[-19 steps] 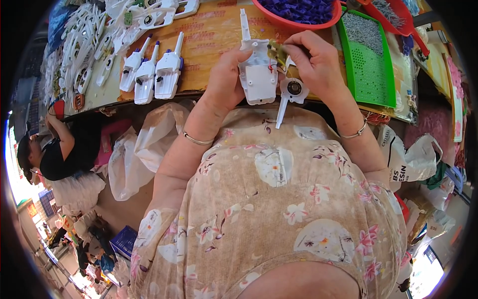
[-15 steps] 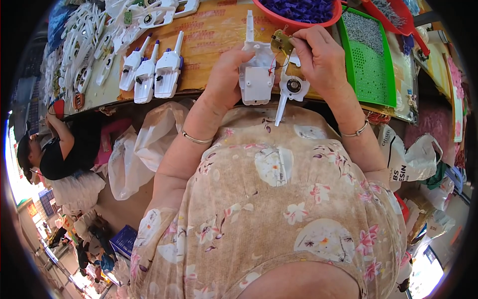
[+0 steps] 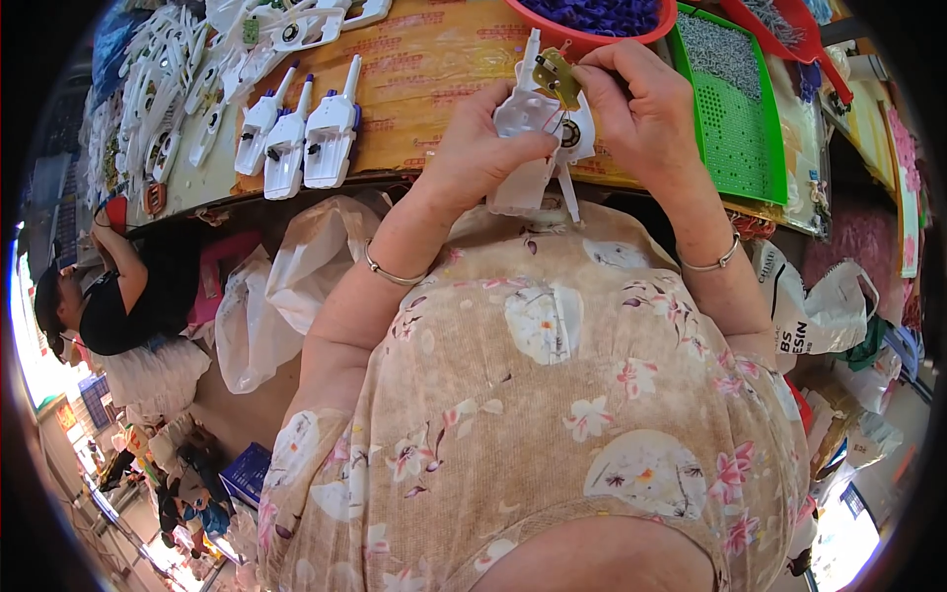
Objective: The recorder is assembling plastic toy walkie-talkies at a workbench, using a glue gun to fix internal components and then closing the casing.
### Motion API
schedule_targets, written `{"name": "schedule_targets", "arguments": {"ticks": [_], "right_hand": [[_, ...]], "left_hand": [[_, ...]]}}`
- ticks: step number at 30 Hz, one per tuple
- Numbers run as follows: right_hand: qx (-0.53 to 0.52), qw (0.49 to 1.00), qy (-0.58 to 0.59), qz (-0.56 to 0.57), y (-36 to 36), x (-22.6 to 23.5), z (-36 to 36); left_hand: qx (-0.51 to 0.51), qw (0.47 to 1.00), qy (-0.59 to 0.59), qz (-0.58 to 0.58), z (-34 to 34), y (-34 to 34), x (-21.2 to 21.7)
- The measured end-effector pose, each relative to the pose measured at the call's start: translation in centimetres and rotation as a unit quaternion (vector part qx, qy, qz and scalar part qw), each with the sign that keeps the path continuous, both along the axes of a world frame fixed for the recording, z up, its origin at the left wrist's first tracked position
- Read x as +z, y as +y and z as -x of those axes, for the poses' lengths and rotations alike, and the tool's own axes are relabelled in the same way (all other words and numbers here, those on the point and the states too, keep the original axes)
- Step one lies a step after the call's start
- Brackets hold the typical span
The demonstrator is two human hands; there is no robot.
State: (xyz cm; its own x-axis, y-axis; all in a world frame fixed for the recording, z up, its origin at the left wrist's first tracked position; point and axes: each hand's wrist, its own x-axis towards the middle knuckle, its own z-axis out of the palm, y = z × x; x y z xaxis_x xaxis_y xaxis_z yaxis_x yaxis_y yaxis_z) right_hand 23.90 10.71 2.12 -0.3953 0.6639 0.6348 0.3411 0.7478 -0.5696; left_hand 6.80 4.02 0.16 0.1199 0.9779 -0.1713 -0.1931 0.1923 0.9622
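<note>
My left hand (image 3: 485,150) is closed around a white plastic walkie-talkie-shaped housing (image 3: 523,187), tilted, with its antenna stub pointing away from me. Its thumb lies across the front of the housing. Between the fingertips of my right hand (image 3: 646,109) is a small yellowish-green circuit board (image 3: 558,79), held over the top of the housing. Thin wires run down from the board. Against the housing's right side hangs a second white piece with a round black speaker (image 3: 569,134), its narrow end pointing toward me.
Three white housings with purple parts (image 3: 284,148) stand to the left, beyond them a pile of white pieces (image 3: 178,94). A red bowl of purple parts (image 3: 592,37) is at the back. A green tray of screws (image 3: 735,148) lies right. Another person (image 3: 128,286) sits far left.
The housing has tilted and come closer to the board, and my left thumb has moved across it. The speaker piece has swung against the housing. My right hand still pinches the board.
</note>
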Motion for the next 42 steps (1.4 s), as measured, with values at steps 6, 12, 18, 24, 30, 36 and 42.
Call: {"name": "schedule_targets", "arguments": {"ticks": [6,12,18,24,30,36,42], "right_hand": [[0.147,0.983,-0.049,0.097,0.2,0.5,-1.3],[0.161,0.981,-0.06,0.089,0.3,-0.2,-0.9],[0.059,0.989,-0.123,-0.049,-0.5,-0.3,-0.5],[0.066,0.987,-0.13,-0.074,-0.8,-0.6,-0.7],[0.083,0.981,-0.129,-0.118,-0.5,-0.7,-0.8],[0.067,0.992,-0.095,-0.047,-0.3,-0.2,-1.2],[0.089,0.994,-0.061,-0.006,-0.3,-0.1,-1.4]], "left_hand": [[0.009,0.996,-0.064,0.056,0.2,0.0,0.1],[-0.039,0.99,-0.126,0.049,0.1,-0.2,0.0],[-0.094,0.976,-0.188,0.061,0.7,-0.4,-0.3],[-0.075,0.973,-0.207,0.075,0.5,-0.5,-0.3],[-0.062,0.974,-0.208,0.07,0.4,-0.6,-0.1],[-0.06,0.973,-0.213,0.069,0.6,-0.6,-0.2],[-0.024,0.969,-0.229,0.092,0.5,-0.2,-0.4]]}}
